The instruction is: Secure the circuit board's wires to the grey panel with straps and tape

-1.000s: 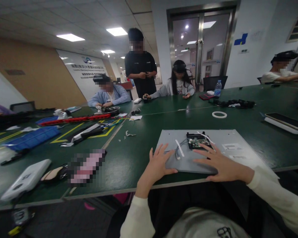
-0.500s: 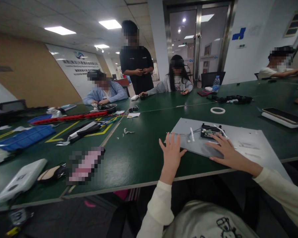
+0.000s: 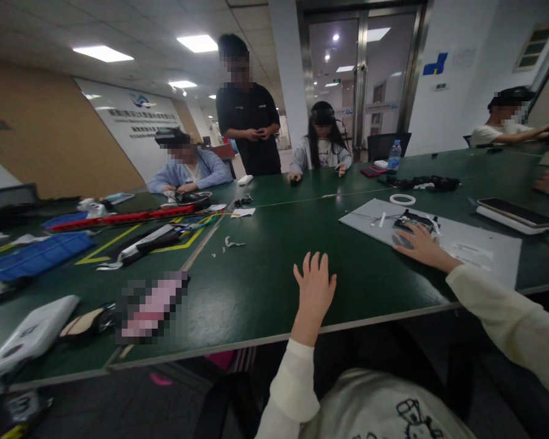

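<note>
Green tabletop (image 3: 256,268): grey panel (image 3: 452,230) at your right, circuit module (image 3: 414,217) on it. Your left hand (image 3: 315,289): spread, empty, apart from the panel. Your right hand (image 3: 421,245): spread over it, contact unclear. Step, apparently: positioning the panel; adjusting it calls for steady pressure.

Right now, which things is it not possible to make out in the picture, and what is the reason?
- Head view: part of the circuit board, covered by the right hand.
- Head view: underside of the gray panel, turned away from the camera.
- Head view: print on the labels, too small and faint.
- Head view: what the pink thing is, blurred into blocks.
- Head view: left end of the blue tray, cut off by the picture's edge.
</note>
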Demonstrator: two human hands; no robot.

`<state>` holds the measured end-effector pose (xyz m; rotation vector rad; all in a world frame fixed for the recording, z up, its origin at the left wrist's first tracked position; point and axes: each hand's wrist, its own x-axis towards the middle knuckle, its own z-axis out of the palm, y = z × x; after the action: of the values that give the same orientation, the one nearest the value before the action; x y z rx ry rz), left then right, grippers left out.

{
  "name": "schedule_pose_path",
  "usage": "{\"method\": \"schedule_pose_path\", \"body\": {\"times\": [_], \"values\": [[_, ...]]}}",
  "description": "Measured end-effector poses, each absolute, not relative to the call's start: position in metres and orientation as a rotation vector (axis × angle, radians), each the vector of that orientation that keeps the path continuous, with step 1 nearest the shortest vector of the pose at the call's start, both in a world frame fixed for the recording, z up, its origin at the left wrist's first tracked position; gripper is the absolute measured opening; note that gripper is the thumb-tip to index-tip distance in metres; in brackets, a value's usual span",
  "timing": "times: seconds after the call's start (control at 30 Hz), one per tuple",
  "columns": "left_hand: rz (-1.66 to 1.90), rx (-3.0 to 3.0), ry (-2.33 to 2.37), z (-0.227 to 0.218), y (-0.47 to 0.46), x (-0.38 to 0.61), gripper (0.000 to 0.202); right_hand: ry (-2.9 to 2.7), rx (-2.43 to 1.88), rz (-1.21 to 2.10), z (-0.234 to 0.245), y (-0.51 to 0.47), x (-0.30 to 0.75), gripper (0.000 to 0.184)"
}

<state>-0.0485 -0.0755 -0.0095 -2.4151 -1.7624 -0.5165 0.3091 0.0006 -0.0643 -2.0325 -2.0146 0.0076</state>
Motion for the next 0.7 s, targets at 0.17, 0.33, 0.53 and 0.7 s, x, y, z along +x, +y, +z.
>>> {"method": "schedule_pose_path", "body": {"times": [0.17, 0.33, 0.53, 0.7], "values": [[-0.518, -2.446, -1.762, -0.011, -0.076, -0.047, 0.05, -1.914, -2.097, 0.012, -0.067, 0.03, 0.315, 0.066], [-0.511, -2.455, -1.798, -0.013, -0.075, -0.049, 0.05, -1.864, -2.113, 0.059, -0.064, 0.043, 0.31, 0.072], [-0.517, -2.48, -1.877, -0.012, -0.076, -0.052, 0.052, -1.788, -2.166, 0.086, -0.058, 0.057, 0.298, 0.073], [-0.541, -2.483, -1.899, -0.014, -0.076, -0.054, 0.053, -1.707, -2.208, 0.096, -0.057, 0.071, 0.29, 0.074]]}}
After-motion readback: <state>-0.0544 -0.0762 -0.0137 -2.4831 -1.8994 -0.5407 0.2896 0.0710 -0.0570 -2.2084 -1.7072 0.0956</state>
